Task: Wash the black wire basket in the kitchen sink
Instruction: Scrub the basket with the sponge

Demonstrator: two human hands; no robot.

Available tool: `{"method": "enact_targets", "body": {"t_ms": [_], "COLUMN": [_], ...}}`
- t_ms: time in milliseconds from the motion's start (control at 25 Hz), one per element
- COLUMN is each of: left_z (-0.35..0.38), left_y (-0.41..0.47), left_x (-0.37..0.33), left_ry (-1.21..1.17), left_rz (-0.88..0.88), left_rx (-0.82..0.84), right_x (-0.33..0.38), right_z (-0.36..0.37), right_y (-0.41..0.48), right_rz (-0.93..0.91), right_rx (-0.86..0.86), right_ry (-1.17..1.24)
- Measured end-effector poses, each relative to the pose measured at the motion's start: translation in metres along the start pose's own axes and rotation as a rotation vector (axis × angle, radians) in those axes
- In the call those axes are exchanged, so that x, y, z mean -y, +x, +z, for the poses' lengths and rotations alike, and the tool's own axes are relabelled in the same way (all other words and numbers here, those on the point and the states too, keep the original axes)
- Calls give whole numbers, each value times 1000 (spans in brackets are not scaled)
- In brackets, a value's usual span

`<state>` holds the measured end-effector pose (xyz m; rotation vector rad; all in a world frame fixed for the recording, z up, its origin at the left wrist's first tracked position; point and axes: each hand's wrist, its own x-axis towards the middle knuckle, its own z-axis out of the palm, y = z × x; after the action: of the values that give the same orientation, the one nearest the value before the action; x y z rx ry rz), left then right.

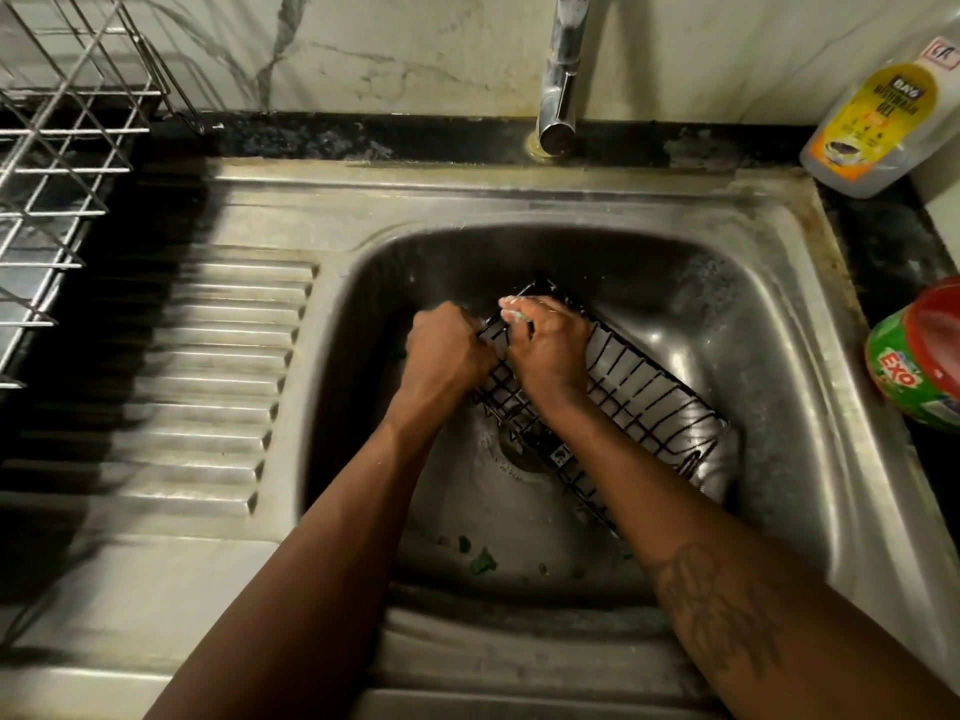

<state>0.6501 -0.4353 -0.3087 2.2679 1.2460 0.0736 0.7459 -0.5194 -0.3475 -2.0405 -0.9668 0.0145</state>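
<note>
The black wire basket (639,402) lies tilted in the steel sink (769,324), its long side running from the far middle toward the near right. My left hand (447,350) grips the basket's far left end with curled fingers. My right hand (545,345) lies on the wires beside it, soapy foam on its fingertips. It seems to hold a small foamy scrubber, mostly hidden under the fingers. The tap (561,75) stands behind the sink, and no water stream is visible.
A ribbed draining board (208,387) lies left of the basin, with a steel dish rack (57,163) at the far left. A dishwash gel bottle (878,116) and a green-red Exo tub (919,356) stand on the right counter. Green scraps (480,558) sit near the drain.
</note>
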Motion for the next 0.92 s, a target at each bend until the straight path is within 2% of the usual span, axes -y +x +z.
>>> {"method": "enact_targets", "body": {"t_ms": [40, 120, 200, 320, 400, 480, 560, 680, 800, 880, 920], "left_z": [1, -3, -5, -2, -2, -4, -4, -2, -2, -11, -17], "left_y": [1, -1, -2, 2, 6, 10, 12, 5, -4, -8, -9], "left_x": [2, 0, -2, 0, 4, 6, 7, 7, -7, -20, -22], "left_ry": [1, 20, 54, 49, 36, -39, -212, -663, -842, -985, -1147], "left_rz": [-37, -67, -1, 36, 8, -19, -99, -240, -215, -164, -175], "left_rx": [-26, 1, 78, 153, 152, 196, 284, 344, 250, 211, 208], "right_x": [2, 3, 4, 14, 14, 9, 2, 9, 27, 42, 50], "right_z": [-2, -9, -15, -21, -32, -45, -53, -56, -67, -74, -76], "right_y": [2, 10, 13, 13, 15, 19, 20, 21, 32, 38, 38], "right_rz": [11, 98, 187, 182, 168, 228, 329, 388, 346, 235, 140], "right_rx": [42, 9, -46, -51, -95, -96, -52, 35, 71, 70, 69], "right_ry": [26, 10, -2, -27, -171, -294, -302, -240, -51, 1, -8]}}
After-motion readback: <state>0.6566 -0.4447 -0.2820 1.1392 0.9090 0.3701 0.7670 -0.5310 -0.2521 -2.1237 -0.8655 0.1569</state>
